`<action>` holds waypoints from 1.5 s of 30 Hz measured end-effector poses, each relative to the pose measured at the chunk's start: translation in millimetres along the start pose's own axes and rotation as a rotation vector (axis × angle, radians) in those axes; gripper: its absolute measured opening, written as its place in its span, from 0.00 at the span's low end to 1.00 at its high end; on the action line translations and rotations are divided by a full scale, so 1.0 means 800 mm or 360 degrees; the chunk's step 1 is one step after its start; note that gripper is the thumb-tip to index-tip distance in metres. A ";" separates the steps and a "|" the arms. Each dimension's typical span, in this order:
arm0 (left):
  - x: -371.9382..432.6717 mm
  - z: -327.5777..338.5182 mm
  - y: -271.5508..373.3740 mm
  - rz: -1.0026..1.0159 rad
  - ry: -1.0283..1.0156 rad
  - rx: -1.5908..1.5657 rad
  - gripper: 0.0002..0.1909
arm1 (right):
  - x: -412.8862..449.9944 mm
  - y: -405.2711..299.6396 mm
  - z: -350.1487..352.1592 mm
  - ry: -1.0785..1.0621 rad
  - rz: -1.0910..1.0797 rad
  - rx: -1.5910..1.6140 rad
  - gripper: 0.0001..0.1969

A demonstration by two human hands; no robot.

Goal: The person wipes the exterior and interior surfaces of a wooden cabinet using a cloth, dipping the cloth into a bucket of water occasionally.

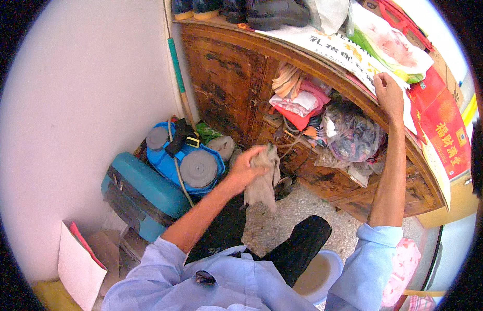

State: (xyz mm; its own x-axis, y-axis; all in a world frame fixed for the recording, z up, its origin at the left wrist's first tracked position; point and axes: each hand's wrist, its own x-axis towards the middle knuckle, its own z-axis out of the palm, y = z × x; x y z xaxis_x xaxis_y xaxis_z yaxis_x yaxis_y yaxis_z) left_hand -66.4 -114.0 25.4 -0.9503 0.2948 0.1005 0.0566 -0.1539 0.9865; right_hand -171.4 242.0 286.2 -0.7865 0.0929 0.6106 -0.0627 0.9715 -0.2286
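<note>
A worn grey-beige cloth rag (pixel 263 186) hangs from my left hand (pixel 247 167), pinched between thumb and fingers above the floor. Just behind it stands an old brown wooden cabinet (pixel 222 66) with an open compartment. My right hand (pixel 390 93) rests at the cabinet's top edge with its fingers curled, on a white printed sheet (pixel 342 50) that covers the top. Whether those fingers grip the sheet is hidden. Inside the compartment are folded cloths (pixel 298 99) and a clear plastic bag (pixel 352 132) stuffed with dark items.
A blue tank sprayer with grey lids (pixel 198 169) and a teal suitcase (pixel 148 194) stand by the wall at left. Shoes (pixel 278 13) and a watermelon-print bag (pixel 397 46) lie on the cabinet. A white bucket (pixel 319 274) sits beside my leg. A green-wrapped pole (pixel 176 64) leans in the corner.
</note>
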 end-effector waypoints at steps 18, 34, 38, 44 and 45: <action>-0.082 -0.013 -0.075 -0.0696 -0.0438 -0.0965 0.32 | -0.287 -0.064 0.073 0.0287 -0.0240 0.0386 0.20; -0.077 0.036 -0.063 -0.0698 -0.0450 -0.0641 0.31 | -0.600 -0.152 0.138 -0.1007 0.1760 0.3058 0.38; -0.083 0.040 -0.064 -0.0647 -0.0464 -0.0626 0.31 | -0.593 -0.159 0.131 -0.1049 0.1519 0.2610 0.28; -0.085 0.041 -0.067 -0.0713 -0.0478 -0.0573 0.32 | -0.570 -0.163 0.120 -0.0975 0.1261 0.2295 0.20; -0.083 0.038 -0.071 -0.0702 -0.0487 -0.0632 0.32 | -0.564 -0.162 0.118 -0.0958 0.1239 0.2325 0.20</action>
State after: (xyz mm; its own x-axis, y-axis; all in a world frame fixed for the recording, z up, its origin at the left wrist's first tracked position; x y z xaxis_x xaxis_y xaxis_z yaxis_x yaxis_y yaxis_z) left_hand 2.9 -96.1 -33.0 -0.7255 0.6549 -0.2116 -0.4902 -0.2759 0.8268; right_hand 133.6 53.9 -31.5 -0.9746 -0.0156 -0.2235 0.2198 -0.2592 -0.9405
